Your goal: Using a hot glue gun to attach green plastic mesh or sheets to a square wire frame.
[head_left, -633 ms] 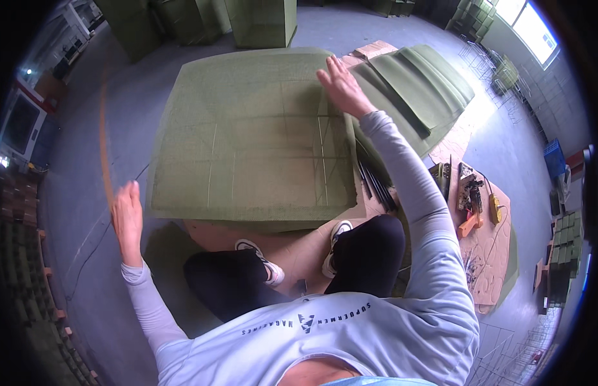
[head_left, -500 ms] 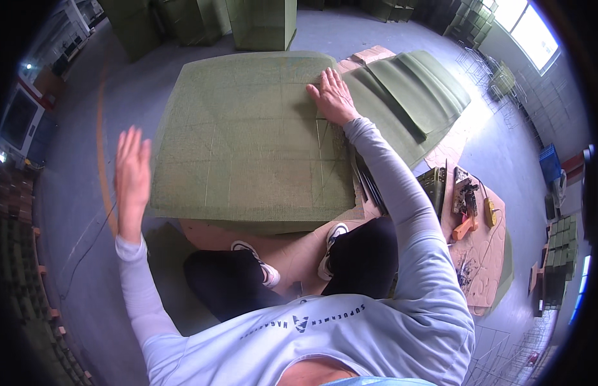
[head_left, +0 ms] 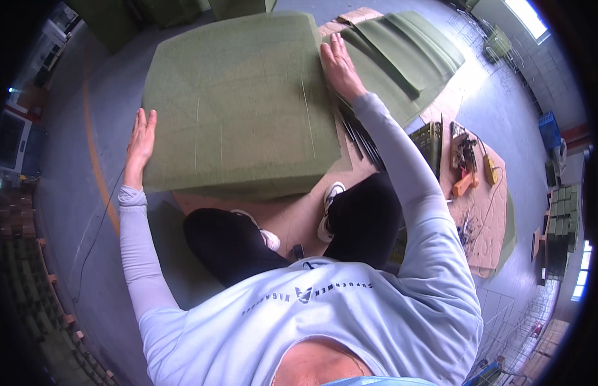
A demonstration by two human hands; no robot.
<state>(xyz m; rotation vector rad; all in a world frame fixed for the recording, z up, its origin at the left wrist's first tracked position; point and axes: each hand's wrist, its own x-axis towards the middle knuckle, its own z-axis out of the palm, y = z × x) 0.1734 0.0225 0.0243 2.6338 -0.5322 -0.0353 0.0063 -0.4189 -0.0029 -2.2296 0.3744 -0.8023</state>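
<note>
In front of me lies a large green fabric-covered panel, boxy at its near edge (head_left: 241,109), with faint lines of a frame showing through. My left hand (head_left: 141,143) is upright along its left edge, fingers stretched out. My right hand (head_left: 343,67) lies against the right edge with fingers extended and close together. Neither hand grips anything. Beside my right hand is a stack of folded green fabric sheets (head_left: 418,55). Several dark thin strips (head_left: 360,138) lie under the panel's right side.
Brown cardboard (head_left: 280,222) lies under my feet. At right, another cardboard sheet (head_left: 485,222) bears an orange-handled tool (head_left: 465,183), a yellow tool (head_left: 490,169) and dark bits. A green crate (head_left: 428,147) stands beside it. A cable (head_left: 86,248) runs along the floor at left.
My left hand has come in from the left to the panel's left edge. My right hand has turned from lying flat on top to the right edge. The view has shifted, and the fabric looks smoother.
</note>
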